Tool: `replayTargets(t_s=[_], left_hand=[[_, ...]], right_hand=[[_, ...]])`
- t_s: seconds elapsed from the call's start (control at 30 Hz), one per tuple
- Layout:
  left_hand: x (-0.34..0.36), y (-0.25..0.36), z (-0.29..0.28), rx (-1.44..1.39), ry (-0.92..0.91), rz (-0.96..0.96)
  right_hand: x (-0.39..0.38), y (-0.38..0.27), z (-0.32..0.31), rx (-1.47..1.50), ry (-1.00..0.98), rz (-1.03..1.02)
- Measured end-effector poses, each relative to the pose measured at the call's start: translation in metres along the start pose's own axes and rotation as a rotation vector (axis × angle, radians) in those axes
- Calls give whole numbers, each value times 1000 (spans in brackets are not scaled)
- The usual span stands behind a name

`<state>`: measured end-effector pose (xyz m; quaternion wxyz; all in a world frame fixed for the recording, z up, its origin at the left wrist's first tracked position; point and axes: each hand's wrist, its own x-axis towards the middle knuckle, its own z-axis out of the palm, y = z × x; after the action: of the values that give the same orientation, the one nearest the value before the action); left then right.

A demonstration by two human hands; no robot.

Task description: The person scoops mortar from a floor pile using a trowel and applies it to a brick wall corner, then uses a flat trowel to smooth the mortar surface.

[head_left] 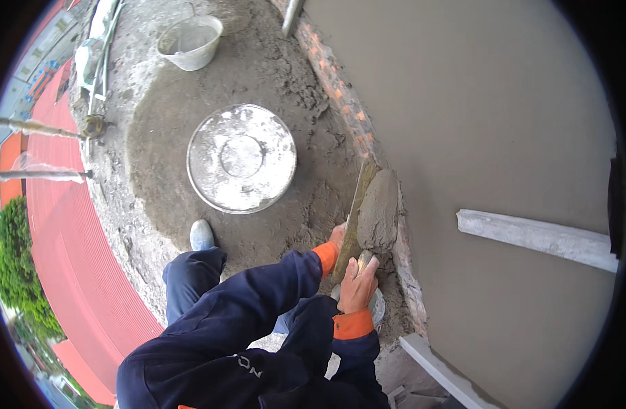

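Observation:
My left hand [337,235] is closed on the far side of a narrow, mortar-stained board [352,232], its fingers partly hidden behind it. The board is tilted on edge close to the foot of the wall. In my right hand [356,290] is the short handle of a plastering trowel [365,259]. Its blade end, thickly coated in wet grey mortar [378,211], lies against the board, so I cannot tell where blade ends and mortar begins. The smooth grey plastered wall [490,123] rises to the right, with bare brick [337,88] along its lower edge.
A round, mortar-splashed metal lid or pan [272,146] lies on the muddy ground ahead. Farther off stands a pale bucket [194,48]; another container [378,307] is partly under my right hand. Straight bars [531,235] [442,371] project at the right. Red roofing [74,238] lies beyond the left edge.

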<state>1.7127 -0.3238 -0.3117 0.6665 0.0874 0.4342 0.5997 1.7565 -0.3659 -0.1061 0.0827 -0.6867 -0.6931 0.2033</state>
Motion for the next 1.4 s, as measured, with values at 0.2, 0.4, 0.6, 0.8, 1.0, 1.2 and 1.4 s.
replayTargets(t_s=[0.2, 0.4, 0.6, 0.8, 1.0, 1.2, 1.4], left_hand=[[-93, 110, -1, 221, -31, -107], [-189, 220, -36, 443, -19, -70], [-276, 336, -59, 719, -124, 1], [-350, 456, -92, 946, -134, 91], [-375, 561, -92, 1106, -24, 243], [-401, 628, -101, 1192, 200, 406], [-392, 681, -156, 1207, 370, 487]], right_hand=[[-53, -80, -98, 89, -36, -163], [-47, -124, -166, 125, 248, -321], [24, 0, -112, -25, -139, 334], [-45, -97, -206, 80, -77, 198], [-47, -78, -166, 278, -295, 300], [6, -225, -221, 508, -288, 97], [137, -459, -343, 1037, -4, -368]])
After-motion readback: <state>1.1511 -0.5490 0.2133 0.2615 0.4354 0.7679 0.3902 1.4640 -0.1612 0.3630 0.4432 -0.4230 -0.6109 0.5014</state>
